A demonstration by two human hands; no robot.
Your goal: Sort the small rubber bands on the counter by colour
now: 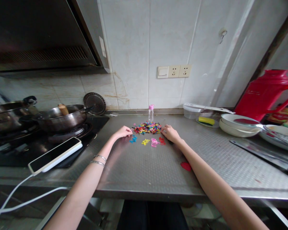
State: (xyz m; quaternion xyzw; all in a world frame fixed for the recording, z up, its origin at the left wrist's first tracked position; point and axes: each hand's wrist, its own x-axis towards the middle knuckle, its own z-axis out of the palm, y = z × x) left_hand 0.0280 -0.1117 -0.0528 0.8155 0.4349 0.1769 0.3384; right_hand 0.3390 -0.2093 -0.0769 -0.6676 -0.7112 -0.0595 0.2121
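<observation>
A heaped pile of small multicoloured loops (147,127), which look like rubber bands, lies on the steel counter. In front of it sit separate little groups: blue bands (133,139), yellow bands (145,141), pink bands (154,142) and red bands (162,141). My left hand (124,131) is beside the blue group, its fingers pinched together; whatever may be between them is too small to make out. At the pile's right edge, my right hand (170,133) has its fingers curled down by the bands, and its fingertips are partly hidden.
A small clear bottle with a pink top (151,112) stands behind the pile. On the left are a phone (54,155) with a white cable and pans (60,118) on the stove. Bowls (238,126), a knife (261,155) and a red thermos (264,94) occupy the right.
</observation>
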